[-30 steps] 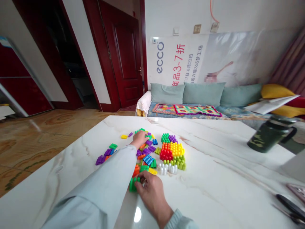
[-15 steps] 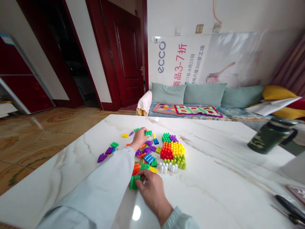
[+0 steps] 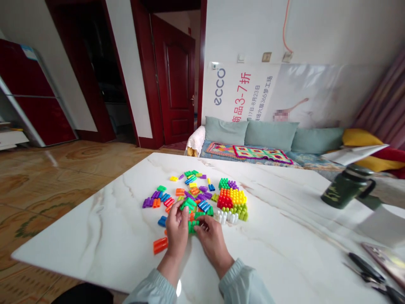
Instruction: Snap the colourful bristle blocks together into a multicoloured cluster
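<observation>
Both of my hands meet near the front of a white marble table (image 3: 284,253). My left hand (image 3: 177,230) pinches a green toy block (image 3: 187,205) at its fingertips. Close beside it, my right hand (image 3: 212,238) grips another green block (image 3: 191,226), and the two blocks sit close together between the hands. Just beyond them lies a scatter of loose coloured blocks (image 3: 193,192) in purple, blue, orange, yellow and green. To the right of the scatter sits a joined patch of blocks (image 3: 232,199) in green, purple, orange, yellow, red and white.
An orange block (image 3: 160,245) lies alone left of my left wrist. A dark green mug (image 3: 343,193) stands far right on the table. Scissors (image 3: 368,270) and a phone (image 3: 387,258) lie at the right front corner. A sofa (image 3: 268,139) stands behind the table.
My left hand has drawn back from the far side of the block scatter, bringing a green block to my right hand. The camera has tilted, and the right hand stayed on its green block.
</observation>
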A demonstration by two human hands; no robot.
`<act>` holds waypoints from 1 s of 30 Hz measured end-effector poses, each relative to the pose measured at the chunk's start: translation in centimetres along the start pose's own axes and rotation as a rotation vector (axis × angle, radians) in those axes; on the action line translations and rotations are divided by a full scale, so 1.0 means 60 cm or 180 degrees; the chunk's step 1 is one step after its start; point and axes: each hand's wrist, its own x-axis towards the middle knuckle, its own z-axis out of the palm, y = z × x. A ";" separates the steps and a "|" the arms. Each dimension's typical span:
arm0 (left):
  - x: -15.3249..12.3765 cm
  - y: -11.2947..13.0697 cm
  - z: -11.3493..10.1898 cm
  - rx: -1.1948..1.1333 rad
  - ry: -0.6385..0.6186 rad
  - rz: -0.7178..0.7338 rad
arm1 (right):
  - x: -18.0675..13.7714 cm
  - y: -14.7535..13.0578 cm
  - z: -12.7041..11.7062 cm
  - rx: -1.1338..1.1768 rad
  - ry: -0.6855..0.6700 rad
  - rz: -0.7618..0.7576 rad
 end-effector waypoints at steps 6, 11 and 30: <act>0.005 -0.016 0.001 0.0527 -0.0182 0.0577 | 0.000 -0.004 -0.004 0.0211 0.0428 -0.0096; 0.003 -0.021 0.004 0.0628 -0.0272 0.0907 | -0.007 -0.008 -0.058 0.0215 0.0720 0.0058; 0.000 -0.027 0.013 0.0601 -0.0839 0.1015 | -0.018 0.053 -0.215 -0.1172 0.1757 0.0730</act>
